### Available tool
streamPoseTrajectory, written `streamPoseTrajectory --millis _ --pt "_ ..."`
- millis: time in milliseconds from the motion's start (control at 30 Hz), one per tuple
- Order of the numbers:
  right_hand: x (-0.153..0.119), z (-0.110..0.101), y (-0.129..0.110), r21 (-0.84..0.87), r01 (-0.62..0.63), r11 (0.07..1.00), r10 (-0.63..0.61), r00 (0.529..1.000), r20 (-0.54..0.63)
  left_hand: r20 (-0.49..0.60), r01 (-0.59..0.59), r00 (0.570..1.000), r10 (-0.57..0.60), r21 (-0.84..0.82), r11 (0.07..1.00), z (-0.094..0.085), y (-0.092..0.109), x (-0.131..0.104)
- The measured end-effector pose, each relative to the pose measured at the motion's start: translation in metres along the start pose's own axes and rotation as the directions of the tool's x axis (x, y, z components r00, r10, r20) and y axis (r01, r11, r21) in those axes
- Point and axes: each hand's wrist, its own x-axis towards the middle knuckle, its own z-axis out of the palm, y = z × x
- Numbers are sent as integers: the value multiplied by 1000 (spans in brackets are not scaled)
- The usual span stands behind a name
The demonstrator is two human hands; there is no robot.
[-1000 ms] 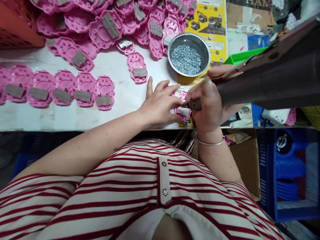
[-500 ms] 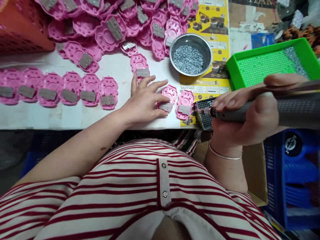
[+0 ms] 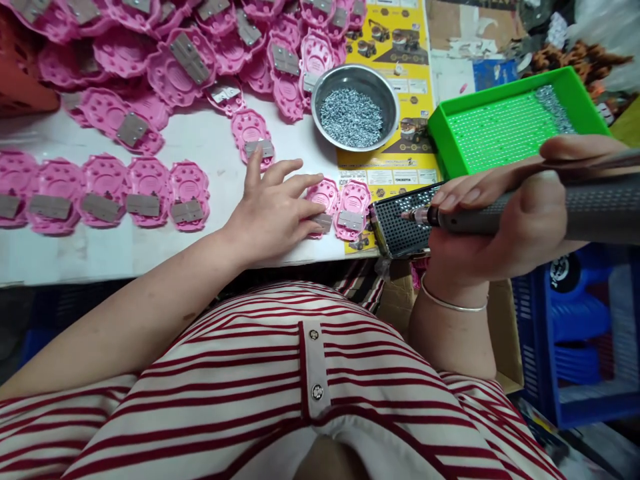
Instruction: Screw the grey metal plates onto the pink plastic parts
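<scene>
My right hand (image 3: pixel 505 220) is wrapped around a grey electric screwdriver (image 3: pixel 540 212). The tip of its bit is over a small black perforated tray (image 3: pixel 395 233). My left hand (image 3: pixel 273 213) lies palm down with its fingers spread. Its right-hand fingers reach onto a pink plastic casing (image 3: pixel 323 193) with a grey metal plate, and partly cover it. Another pink casing (image 3: pixel 351 205) sits between that one and the tray. One fingertip of my left hand is at the metal plate of a further pink casing (image 3: pixel 250 128).
Pink casings (image 3: pixel 145 183) form a row at left, and more lie heaped (image 3: pixel 190 60) behind. A metal bowl (image 3: pixel 389 130) holds small screws. Beyond the black tray is a green tray (image 3: pixel 455 157) with screws. An orange basket (image 3: pixel 23 73) stands far left, a blue crate (image 3: pixel 537 347) lower right.
The screwdriver tip has moved from beside the nearest casing to over the black tray. My left hand stays spread by the casings. The view has shifted right.
</scene>
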Motion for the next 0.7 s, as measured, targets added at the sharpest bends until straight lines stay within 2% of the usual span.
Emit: streamPoseTrajectory --millis 133,400,600,700 --pt "7 -2 4 -85 33 996 -37 998 -44 -79 -39 996 42 45 998 4 -2 -4" --pt "8 -13 20 -263 25 964 -36 999 -35 -48 -41 998 44 66 997 6 -4 -6" --pt "8 -13 28 -201 121 972 -119 993 20 -43 -1 999 0 -10 1000 5 -2 -5" --pt "9 -12 28 -210 76 975 -68 997 42 -57 22 998 -24 -38 999 5 -3 -6"
